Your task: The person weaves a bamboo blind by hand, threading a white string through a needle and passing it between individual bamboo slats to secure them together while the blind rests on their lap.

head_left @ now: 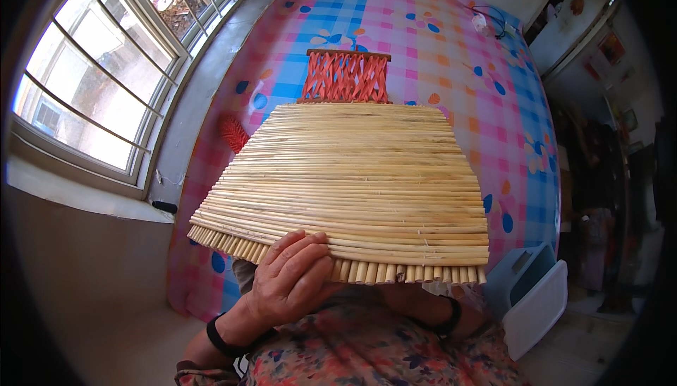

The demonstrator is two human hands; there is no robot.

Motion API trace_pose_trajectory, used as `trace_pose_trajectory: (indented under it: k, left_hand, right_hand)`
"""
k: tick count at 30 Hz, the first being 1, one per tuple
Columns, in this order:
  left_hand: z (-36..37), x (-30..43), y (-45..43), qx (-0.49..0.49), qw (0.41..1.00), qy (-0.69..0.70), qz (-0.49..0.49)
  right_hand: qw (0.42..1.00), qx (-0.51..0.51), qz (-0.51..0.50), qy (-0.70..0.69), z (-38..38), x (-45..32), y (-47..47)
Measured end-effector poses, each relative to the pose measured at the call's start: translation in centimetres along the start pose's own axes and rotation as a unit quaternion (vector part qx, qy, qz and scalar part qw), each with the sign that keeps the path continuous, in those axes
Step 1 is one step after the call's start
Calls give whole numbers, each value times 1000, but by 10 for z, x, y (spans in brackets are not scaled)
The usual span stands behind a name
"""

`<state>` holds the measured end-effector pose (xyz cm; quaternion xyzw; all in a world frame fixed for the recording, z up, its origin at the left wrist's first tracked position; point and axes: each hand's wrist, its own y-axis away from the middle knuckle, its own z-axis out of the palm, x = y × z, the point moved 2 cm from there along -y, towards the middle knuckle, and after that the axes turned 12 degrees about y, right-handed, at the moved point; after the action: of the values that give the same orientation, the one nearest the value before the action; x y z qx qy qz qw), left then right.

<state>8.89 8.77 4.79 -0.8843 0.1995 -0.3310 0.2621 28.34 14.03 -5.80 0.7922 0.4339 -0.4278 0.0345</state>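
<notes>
A mat of pale dried stalks (349, 174), laid side by side, spreads before me, narrower at its far end. A layer of stalks pointing another way shows along its near edge. My left hand (296, 272) rests its fingers over that edge, thumb hidden beneath. Under the right part of the edge lies my right hand (404, 296), mostly hidden by the stalks, so its fingers cannot be made out. Crisscrossed red strips (346, 76) between two dark rods lie just past the mat's far edge. A red braided piece (234, 133) shows beside its left edge.
Below the mat is a bed-like surface with a checked, flowered cover (449, 58). A blue-grey plastic bin (510, 277) and a white lid (537, 309) stand at the lower right. A dark cylindrical object (164, 207) lies on the window ledge (203, 90). A cable (497, 16) lies far right.
</notes>
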Motion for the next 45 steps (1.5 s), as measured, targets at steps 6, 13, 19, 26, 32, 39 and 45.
trace_pose_trajectory:
  k: [6, 13, 19, 26, 32, 39, 45]
  left_hand:
    - [-19, -2, 24, 9, 997, -50, -54]
    - [-34, -10, 53, 24, 988, -116, -98]
    - [-40, -16, 66, 36, 983, -123, -128]
    - [-37, -21, 71, 57, 982, -118, -134]
    - [-36, -20, 69, 55, 982, -122, -137]
    - [-33, -13, 55, 46, 985, -117, -120]
    - [-18, -1, 16, -12, 993, -91, -80]
  right_hand:
    - [1000, 8, -10, 22, -4, 6, -3]
    - [998, 22, -23, 51, -7, 8, -3]
    - [996, 40, -27, 70, -11, 10, -3]
    - [991, 68, -30, 107, -18, 9, -2]
    - [978, 61, -49, 194, -13, 3, -4]
    - [995, 69, 18, 65, -11, 11, 2]
    - [982, 66, -68, 165, -22, 5, -13]
